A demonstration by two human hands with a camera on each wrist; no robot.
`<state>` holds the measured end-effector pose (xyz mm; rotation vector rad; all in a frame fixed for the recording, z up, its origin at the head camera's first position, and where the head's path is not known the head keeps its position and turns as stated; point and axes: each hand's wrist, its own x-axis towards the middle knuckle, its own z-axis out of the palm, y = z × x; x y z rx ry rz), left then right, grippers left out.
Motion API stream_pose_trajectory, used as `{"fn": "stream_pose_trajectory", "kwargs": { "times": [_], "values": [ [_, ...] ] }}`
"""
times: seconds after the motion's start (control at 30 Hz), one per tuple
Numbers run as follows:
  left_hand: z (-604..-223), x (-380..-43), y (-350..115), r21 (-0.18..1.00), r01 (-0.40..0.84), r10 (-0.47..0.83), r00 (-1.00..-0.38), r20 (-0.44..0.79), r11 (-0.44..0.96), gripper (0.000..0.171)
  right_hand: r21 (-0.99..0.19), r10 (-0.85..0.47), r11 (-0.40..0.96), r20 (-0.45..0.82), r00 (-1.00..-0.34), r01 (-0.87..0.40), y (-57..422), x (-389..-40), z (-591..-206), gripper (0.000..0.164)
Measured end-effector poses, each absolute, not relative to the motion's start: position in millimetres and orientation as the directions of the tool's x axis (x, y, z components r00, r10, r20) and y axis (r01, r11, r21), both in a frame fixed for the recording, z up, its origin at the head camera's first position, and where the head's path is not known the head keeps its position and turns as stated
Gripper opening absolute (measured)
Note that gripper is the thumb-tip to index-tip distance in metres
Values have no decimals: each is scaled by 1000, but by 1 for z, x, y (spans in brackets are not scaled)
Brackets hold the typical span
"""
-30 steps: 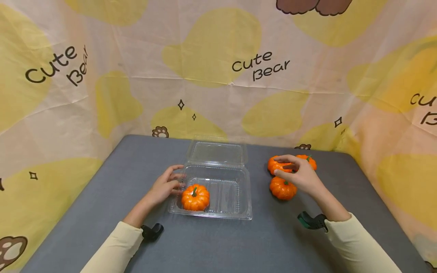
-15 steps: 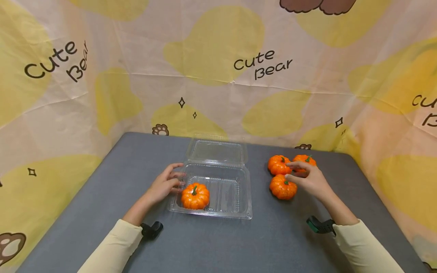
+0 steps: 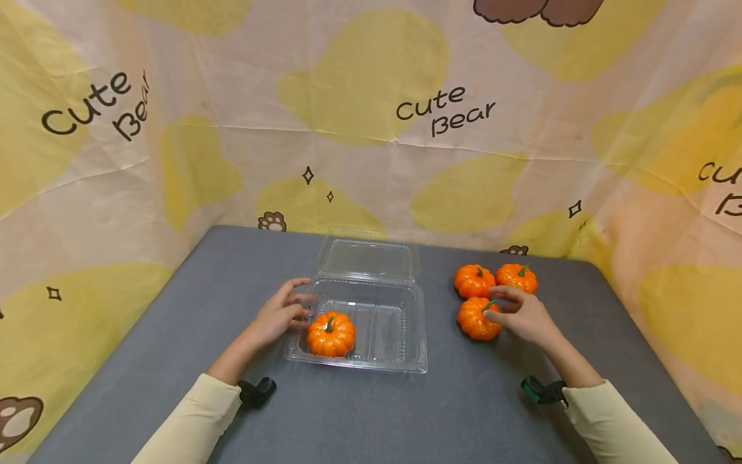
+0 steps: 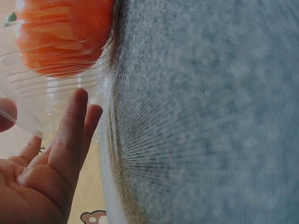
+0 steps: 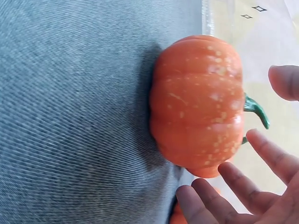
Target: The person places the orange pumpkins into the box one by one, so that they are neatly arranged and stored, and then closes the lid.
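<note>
My right hand (image 3: 524,317) hovers at the right side of the front pumpkin (image 3: 476,320), thumb and fingers spread around its green stem. In the right wrist view, a gap shows between the thumb and this pumpkin (image 5: 198,102), while the fingertips (image 5: 226,170) come right up to its edge. My left hand (image 3: 281,314) is at the left wall of a clear plastic clamshell box (image 3: 400,367), its fingers nearly straight. Through that wall, the left wrist view shows an orange pumpkin (image 4: 65,37) just beyond the fingertips (image 4: 79,95). This pumpkin sits in the box's near left corner.
Two more small pumpkins, one at the back left (image 3: 472,281) and one at the back right (image 3: 517,277), stand close behind the front one. The clamshell's lid (image 3: 368,258) is folded back toward the printed cloth wall (image 3: 348,96). Everything stands on a grey table (image 3: 243,258).
My right hand has come from above the back left pumpkin down and rightward to the front pumpkin. That pumpkin has shifted slightly, its stem now leaning right. The left hand stays at the box.
</note>
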<state>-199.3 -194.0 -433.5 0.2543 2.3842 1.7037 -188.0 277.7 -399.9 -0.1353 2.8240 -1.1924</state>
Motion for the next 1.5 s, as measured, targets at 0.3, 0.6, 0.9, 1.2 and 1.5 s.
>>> {"fn": "stream_pose_trajectory", "kwargs": {
  "times": [0.3,0.6,0.9,1.2,1.5],
  "values": [
    [-433,-199,-194,945,27,251,-966,-59,326,55,-713,-117,698,-23,-993,-65,277,-189,-411,55],
    [-433,-198,-194,948,22,247,-967,-60,319,56,-730,-125,682,-60,-990,-42,273,-188,-411,57],
    [-434,-199,-194,946,17,244,-967,-66,324,56,-753,-117,658,-74,-990,-22,272,-188,-411,56],
    [-432,-198,-194,941,14,243,-967,-73,337,56,-765,-131,643,-60,-990,-39,273,-188,-412,53],
    [-432,-199,-194,941,13,241,-968,-73,339,55,-774,-153,631,-62,-986,-50,273,-187,-408,53]
  ]
}}
